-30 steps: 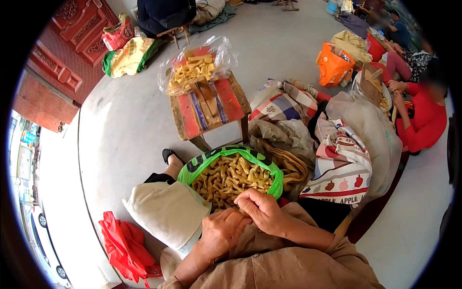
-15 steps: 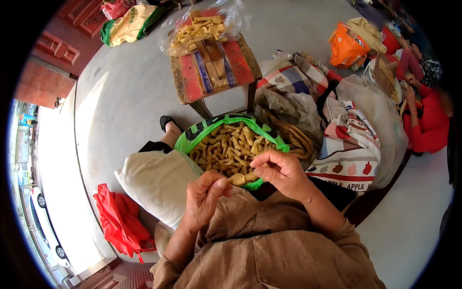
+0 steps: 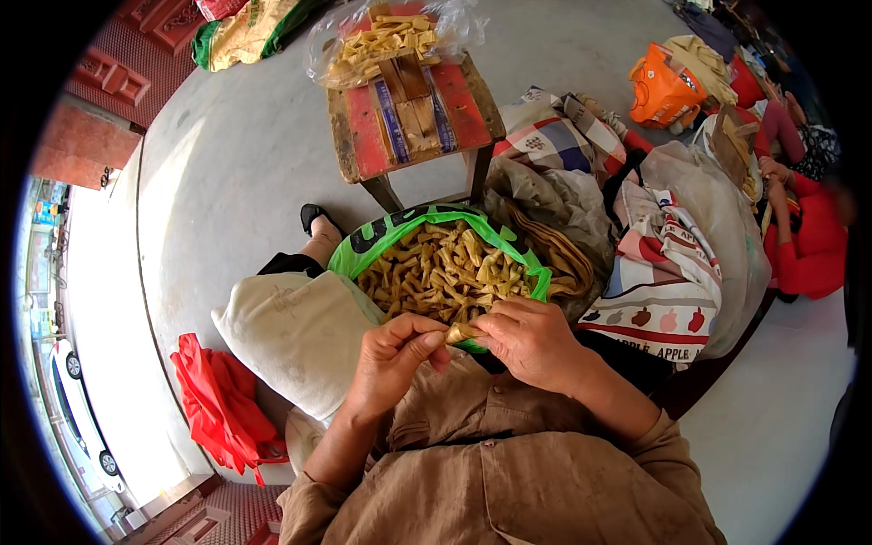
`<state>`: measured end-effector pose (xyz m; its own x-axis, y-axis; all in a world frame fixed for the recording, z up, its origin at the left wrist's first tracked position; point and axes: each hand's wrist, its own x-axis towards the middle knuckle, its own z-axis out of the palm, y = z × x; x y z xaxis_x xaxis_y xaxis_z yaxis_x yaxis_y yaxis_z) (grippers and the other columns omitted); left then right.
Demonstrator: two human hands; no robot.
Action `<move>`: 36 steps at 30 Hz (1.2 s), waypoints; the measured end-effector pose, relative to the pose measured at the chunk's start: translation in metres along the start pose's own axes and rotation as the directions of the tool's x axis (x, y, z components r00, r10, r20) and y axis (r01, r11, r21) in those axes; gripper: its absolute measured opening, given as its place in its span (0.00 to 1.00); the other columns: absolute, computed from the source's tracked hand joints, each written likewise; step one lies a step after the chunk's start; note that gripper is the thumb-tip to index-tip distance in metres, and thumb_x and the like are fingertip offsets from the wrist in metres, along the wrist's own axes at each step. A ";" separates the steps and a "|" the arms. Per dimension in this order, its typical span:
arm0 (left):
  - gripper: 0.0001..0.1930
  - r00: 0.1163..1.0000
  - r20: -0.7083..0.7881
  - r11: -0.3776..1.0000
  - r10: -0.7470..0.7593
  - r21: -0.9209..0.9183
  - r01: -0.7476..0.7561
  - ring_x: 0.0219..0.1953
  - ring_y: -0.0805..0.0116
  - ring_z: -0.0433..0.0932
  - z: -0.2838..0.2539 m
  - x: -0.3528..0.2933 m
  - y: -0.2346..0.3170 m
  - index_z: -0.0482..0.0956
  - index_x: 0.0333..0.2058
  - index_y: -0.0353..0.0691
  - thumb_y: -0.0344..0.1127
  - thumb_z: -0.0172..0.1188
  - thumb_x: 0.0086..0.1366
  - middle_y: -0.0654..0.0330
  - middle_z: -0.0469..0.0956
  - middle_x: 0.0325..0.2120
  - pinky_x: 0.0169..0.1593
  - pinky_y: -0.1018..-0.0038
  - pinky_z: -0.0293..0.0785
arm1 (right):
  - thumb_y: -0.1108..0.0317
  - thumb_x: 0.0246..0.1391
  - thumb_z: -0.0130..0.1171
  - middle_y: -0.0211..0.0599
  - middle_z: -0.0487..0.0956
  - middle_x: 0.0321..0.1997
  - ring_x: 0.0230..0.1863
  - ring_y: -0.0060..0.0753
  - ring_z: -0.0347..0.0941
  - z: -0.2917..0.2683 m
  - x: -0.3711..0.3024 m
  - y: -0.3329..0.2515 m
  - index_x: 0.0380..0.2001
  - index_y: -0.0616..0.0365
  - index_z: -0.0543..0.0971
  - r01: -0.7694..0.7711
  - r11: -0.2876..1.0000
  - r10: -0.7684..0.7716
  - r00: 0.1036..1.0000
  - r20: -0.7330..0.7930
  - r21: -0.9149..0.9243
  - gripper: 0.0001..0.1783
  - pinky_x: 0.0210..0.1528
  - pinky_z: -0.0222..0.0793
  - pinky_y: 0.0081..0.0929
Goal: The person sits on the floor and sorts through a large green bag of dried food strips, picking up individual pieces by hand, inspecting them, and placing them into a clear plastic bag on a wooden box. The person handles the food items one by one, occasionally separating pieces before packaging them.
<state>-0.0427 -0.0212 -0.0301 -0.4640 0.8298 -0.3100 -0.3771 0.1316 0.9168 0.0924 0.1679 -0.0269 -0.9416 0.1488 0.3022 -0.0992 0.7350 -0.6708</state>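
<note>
Between my hands, just over the near rim of the green plastic bag (image 3: 345, 260), is a small tan knotted piece (image 3: 461, 333). My left hand (image 3: 392, 361) pinches its left end between thumb and forefinger. On its other end my right hand (image 3: 538, 347) is closed, with the fingers curled and hiding that part. The open bag holds a heap of similar yellow-brown knotted pieces (image 3: 436, 272); what they are made of, I cannot tell.
A worn red stool (image 3: 368, 150) stands beyond the bag, bearing a wooden block (image 3: 409, 91) and yellow strips (image 3: 391, 38) in clear plastic. Folded brown sheets (image 3: 554, 254) and patterned cloth (image 3: 649, 309) lie to the right. Red bag (image 3: 218, 400) at left. Another person (image 3: 813, 245) sits far right.
My hands have come closer together. My right hand has moved down and closed on the knotted piece, and my left thumb and forefinger now pinch its other end.
</note>
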 end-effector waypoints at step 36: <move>0.28 0.982 -0.083 0.963 0.169 0.226 -0.147 0.48 0.60 0.81 -0.025 0.002 0.025 0.70 0.60 0.28 0.48 0.51 0.75 0.50 0.81 0.50 0.54 0.66 0.76 | 0.59 0.70 0.54 0.27 0.79 0.27 0.23 0.16 0.69 -0.020 -0.007 0.014 0.31 0.63 0.80 -0.662 0.500 0.245 0.727 0.641 0.559 0.19 0.30 0.71 0.20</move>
<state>-0.0731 -0.0295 -0.0147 -0.5860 0.7923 -0.1701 -0.1139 0.1273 0.9853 0.1044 0.1902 -0.0253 -0.9153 -0.1358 -0.3792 0.3936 -0.1011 -0.9137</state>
